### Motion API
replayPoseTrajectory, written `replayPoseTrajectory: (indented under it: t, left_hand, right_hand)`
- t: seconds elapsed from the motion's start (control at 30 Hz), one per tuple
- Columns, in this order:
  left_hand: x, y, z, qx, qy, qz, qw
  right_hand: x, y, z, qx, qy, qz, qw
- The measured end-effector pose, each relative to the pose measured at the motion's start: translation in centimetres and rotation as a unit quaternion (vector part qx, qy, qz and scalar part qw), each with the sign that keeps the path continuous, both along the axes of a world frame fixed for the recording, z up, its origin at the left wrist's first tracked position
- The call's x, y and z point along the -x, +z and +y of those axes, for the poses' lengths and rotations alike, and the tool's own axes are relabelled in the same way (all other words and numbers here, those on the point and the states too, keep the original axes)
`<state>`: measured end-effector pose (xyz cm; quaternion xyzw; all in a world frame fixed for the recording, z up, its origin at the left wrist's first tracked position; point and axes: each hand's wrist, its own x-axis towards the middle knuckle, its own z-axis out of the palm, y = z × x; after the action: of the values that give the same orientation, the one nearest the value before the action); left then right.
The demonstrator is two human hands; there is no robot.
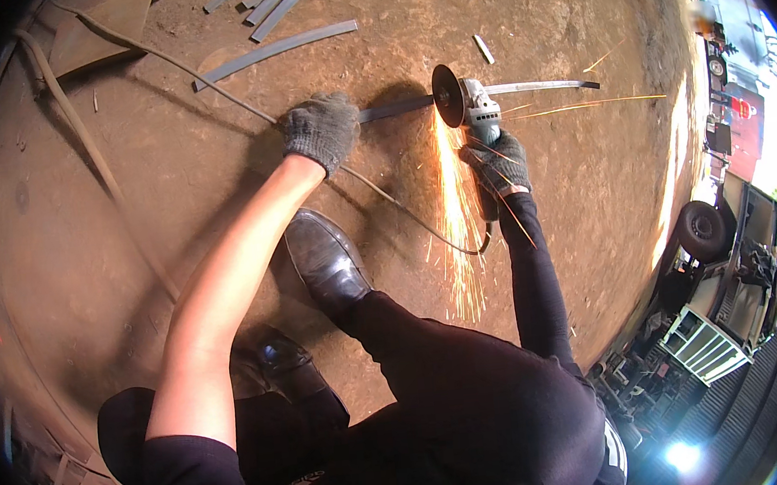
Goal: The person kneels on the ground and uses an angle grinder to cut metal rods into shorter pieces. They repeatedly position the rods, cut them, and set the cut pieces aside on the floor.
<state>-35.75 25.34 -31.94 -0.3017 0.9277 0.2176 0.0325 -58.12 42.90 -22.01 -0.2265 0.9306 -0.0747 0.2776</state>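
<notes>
In a grey knit glove, my left hand is closed round the left end of a flat metal bar low over the dirt floor. My right hand, gloved too, grips an angle grinder. Its dark cutting disc stands on edge against the bar, and the bar's lighter part reaches out to the right beyond it. Orange sparks stream from the contact toward me. A power cord leaves the grinder's rear, loops left and passes by my left hand.
Several flat metal strips lie on the floor at the far left, near a brown metal sheet. A short offcut lies beyond the disc. My black shoe is close to the cord. Vehicles with a spare wheel stand at right.
</notes>
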Motion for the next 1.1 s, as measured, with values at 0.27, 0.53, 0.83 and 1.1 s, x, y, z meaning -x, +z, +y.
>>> replayPoseTrajectory:
  t: [0.27,0.53,0.83,1.1]
  left_hand:
    - [0.5,-0.6,0.3,0.019,0.010,0.007,1.000]
    - [-0.1,0.3,0.0,0.006,0.002,-0.003,1.000]
    - [0.6,1.4,-0.1,0.013,-0.012,-0.033,0.999]
    - [0.2,0.8,0.5,0.022,0.005,0.043,0.999]
  right_hand:
    - [1.4,-1.6,3.1,0.026,-0.008,-0.023,0.999]
    - [0.0,0.7,-0.1,-0.004,-0.006,-0.031,1.000]
    - [1.7,-1.0,1.6,-0.036,-0.039,-0.028,0.998]
    - [1.3,-0.2,1.7,-0.011,-0.010,0.002,1.000]
